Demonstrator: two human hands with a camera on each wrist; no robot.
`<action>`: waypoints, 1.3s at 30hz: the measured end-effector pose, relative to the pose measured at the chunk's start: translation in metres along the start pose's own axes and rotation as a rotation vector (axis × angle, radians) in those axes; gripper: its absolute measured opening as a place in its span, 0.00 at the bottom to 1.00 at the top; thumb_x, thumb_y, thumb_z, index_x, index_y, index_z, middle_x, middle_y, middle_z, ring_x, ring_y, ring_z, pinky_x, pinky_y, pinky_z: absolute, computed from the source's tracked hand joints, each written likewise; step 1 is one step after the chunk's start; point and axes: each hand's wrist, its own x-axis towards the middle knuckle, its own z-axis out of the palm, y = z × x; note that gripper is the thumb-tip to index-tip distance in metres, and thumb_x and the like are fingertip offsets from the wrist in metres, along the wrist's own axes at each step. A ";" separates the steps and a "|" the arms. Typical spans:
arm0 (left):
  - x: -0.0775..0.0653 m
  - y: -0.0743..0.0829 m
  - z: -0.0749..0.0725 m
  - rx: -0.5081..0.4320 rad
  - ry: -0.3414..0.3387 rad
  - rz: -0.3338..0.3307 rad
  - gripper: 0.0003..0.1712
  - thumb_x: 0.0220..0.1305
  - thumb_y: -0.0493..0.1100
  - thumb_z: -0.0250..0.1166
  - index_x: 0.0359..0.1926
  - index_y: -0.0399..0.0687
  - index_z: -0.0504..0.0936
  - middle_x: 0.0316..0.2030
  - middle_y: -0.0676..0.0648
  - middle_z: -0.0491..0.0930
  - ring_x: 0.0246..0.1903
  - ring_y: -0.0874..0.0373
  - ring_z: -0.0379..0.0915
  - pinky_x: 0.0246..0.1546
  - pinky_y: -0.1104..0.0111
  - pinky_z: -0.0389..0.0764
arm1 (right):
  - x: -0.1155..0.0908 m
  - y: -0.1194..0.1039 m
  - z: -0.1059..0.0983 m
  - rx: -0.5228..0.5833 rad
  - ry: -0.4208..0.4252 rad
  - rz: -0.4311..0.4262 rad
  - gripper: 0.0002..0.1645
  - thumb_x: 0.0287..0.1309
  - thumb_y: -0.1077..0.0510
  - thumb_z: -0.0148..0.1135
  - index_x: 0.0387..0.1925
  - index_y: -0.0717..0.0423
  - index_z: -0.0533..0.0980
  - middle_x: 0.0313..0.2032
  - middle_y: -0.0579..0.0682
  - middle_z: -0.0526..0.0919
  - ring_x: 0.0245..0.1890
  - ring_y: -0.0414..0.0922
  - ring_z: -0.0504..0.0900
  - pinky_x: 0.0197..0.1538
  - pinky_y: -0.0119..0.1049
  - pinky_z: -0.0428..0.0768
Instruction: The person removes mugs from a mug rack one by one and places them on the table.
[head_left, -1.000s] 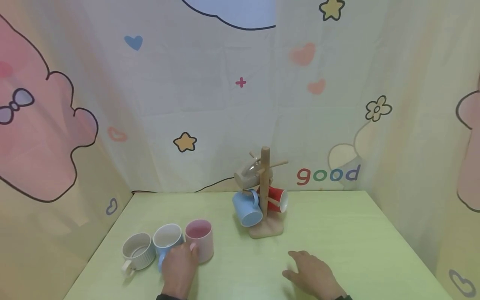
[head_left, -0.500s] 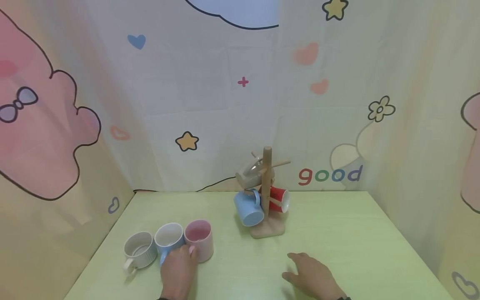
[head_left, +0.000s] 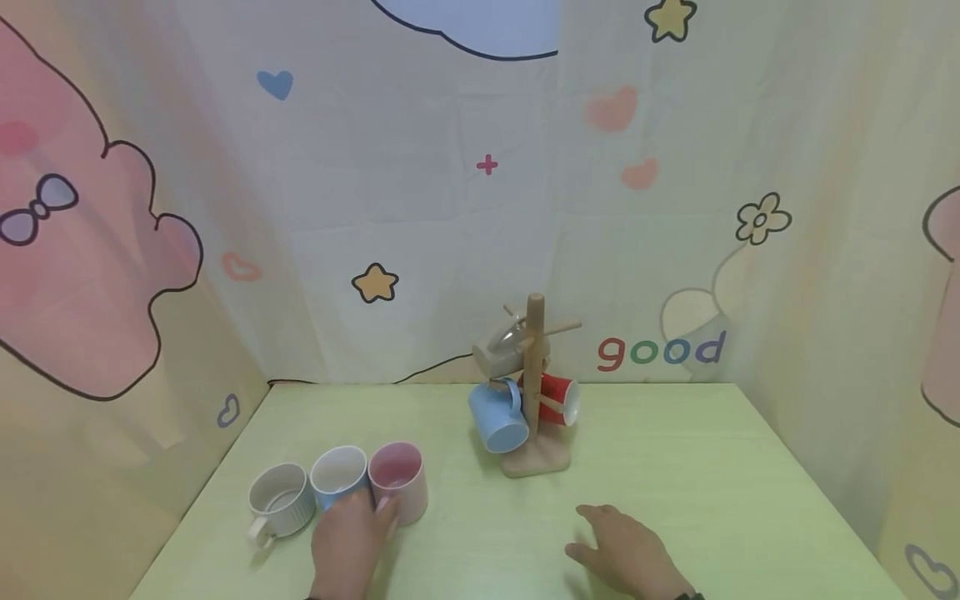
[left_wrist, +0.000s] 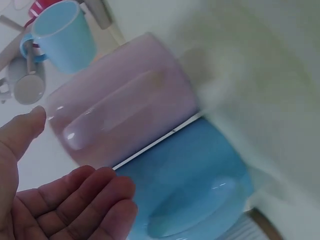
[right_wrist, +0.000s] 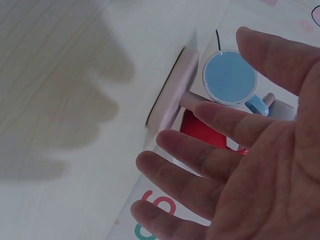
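Three mugs stand upright in a row at the table's left: a ribbed whitish mug (head_left: 281,504), a blue mug with a white inside (head_left: 339,475) and a pink mug (head_left: 411,498). My left hand (head_left: 348,537) is just in front of the blue and pink mugs. In the left wrist view, its thumb and bent fingers stand apart, and the pink mug's handle (left_wrist: 107,107) lies beyond them, not gripped. Over the table at right, my right hand (head_left: 622,546) is spread and holds nothing.
A wooden mug tree (head_left: 534,375) stands at the back middle. From its pegs hang a light blue mug (head_left: 497,417), a red mug (head_left: 555,396) and a greyish mug (head_left: 498,354). A patterned curtain (head_left: 420,208) encloses the pale green table (head_left: 660,450).
My left hand has drawn back slightly left and toward me from the pink mug's handle. The view has shifted a little. My right hand keeps its pose.
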 end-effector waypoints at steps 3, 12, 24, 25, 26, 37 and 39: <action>0.004 0.007 -0.007 -0.014 0.046 0.057 0.25 0.62 0.56 0.68 0.24 0.38 0.78 0.22 0.41 0.79 0.23 0.43 0.79 0.21 0.53 0.78 | 0.001 0.000 -0.002 0.002 -0.018 0.015 0.33 0.55 0.44 0.71 0.56 0.60 0.77 0.51 0.59 0.81 0.53 0.59 0.79 0.53 0.59 0.77; 0.028 0.043 -0.025 -0.048 0.057 0.194 0.29 0.63 0.61 0.66 0.37 0.35 0.84 0.29 0.41 0.81 0.30 0.45 0.81 0.31 0.53 0.82 | 0.005 0.003 -0.007 -0.024 -0.004 0.007 0.33 0.56 0.44 0.70 0.56 0.60 0.77 0.51 0.61 0.81 0.52 0.60 0.79 0.52 0.60 0.77; 0.062 0.086 -0.035 0.024 -0.006 0.336 0.35 0.63 0.65 0.63 0.46 0.35 0.83 0.33 0.38 0.81 0.30 0.47 0.81 0.26 0.58 0.81 | 0.012 0.000 -0.025 -0.071 0.059 -0.018 0.33 0.57 0.44 0.70 0.57 0.61 0.76 0.52 0.62 0.80 0.53 0.61 0.79 0.51 0.60 0.77; 0.063 0.090 -0.036 0.032 -0.015 0.341 0.35 0.63 0.66 0.63 0.46 0.35 0.83 0.33 0.39 0.81 0.30 0.48 0.80 0.25 0.59 0.81 | 0.014 -0.001 -0.027 -0.076 0.061 -0.014 0.34 0.57 0.44 0.70 0.58 0.61 0.76 0.52 0.62 0.80 0.53 0.61 0.79 0.51 0.60 0.78; 0.065 0.094 -0.037 0.039 -0.029 0.342 0.35 0.63 0.66 0.63 0.45 0.35 0.83 0.32 0.40 0.80 0.29 0.49 0.79 0.23 0.61 0.80 | 0.016 -0.001 -0.028 -0.082 0.066 -0.014 0.34 0.57 0.45 0.70 0.58 0.61 0.76 0.52 0.62 0.81 0.53 0.61 0.79 0.51 0.59 0.78; 0.094 0.141 -0.038 0.111 -0.125 0.408 0.37 0.61 0.72 0.60 0.43 0.40 0.82 0.21 0.49 0.72 0.21 0.57 0.70 0.16 0.71 0.69 | 0.050 -0.008 -0.055 -0.147 0.186 -0.028 0.39 0.58 0.44 0.69 0.63 0.65 0.71 0.51 0.66 0.80 0.47 0.62 0.82 0.43 0.58 0.83; 0.100 0.149 -0.037 0.114 -0.142 0.437 0.37 0.61 0.72 0.60 0.43 0.41 0.82 0.21 0.49 0.71 0.20 0.58 0.69 0.15 0.72 0.67 | 0.056 -0.010 -0.061 -0.139 0.202 -0.028 0.39 0.59 0.44 0.69 0.63 0.65 0.71 0.51 0.66 0.80 0.47 0.62 0.82 0.43 0.58 0.83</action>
